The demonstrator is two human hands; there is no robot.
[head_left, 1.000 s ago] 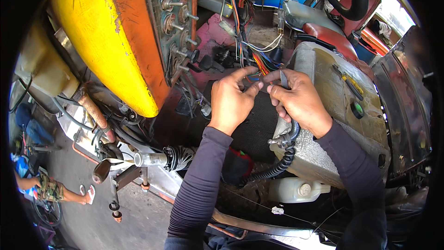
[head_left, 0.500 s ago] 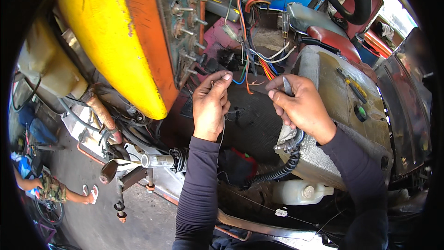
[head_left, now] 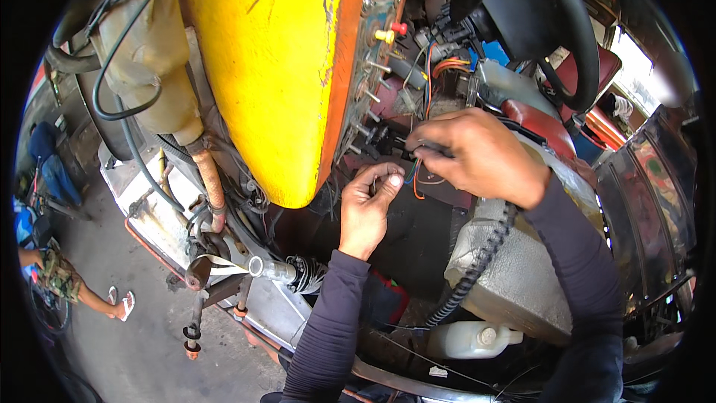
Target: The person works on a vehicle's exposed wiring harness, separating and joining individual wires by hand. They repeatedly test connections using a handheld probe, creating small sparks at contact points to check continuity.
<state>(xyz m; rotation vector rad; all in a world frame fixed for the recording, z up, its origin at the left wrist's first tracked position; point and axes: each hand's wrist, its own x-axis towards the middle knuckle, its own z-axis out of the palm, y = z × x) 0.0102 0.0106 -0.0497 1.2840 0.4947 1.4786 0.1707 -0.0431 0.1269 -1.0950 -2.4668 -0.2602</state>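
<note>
My left hand (head_left: 365, 209) is closed in a pinch on a thin wire, just below the metal switch panel (head_left: 388, 7). Higher and to the right, my right hand (head_left: 477, 157) curls over a narrow grey tool (head_left: 440, 151), whose shape is largely covered by my fingers. Coloured wire ends (head_left: 414, 186) dangle between my two hands, below a bundle of orange and other wires (head_left: 447, 66). A black corrugated hose (head_left: 477, 272) runs down from beneath my right forearm, along a silver padded cover (head_left: 518, 280).
A yellow-orange body panel (head_left: 265, 82) rises at upper left. The steering wheel (head_left: 578, 30) and red seat (head_left: 537, 127) are at upper right. A white jug (head_left: 462, 339) lies low. At far left, a person's leg (head_left: 97, 302) in sandals shows beside a bicycle (head_left: 48, 306).
The view has swung, shifting the yellow panel rightward in the picture. My right hand has risen toward the switch panel and turned over. My left hand sits lower and further right in the picture.
</note>
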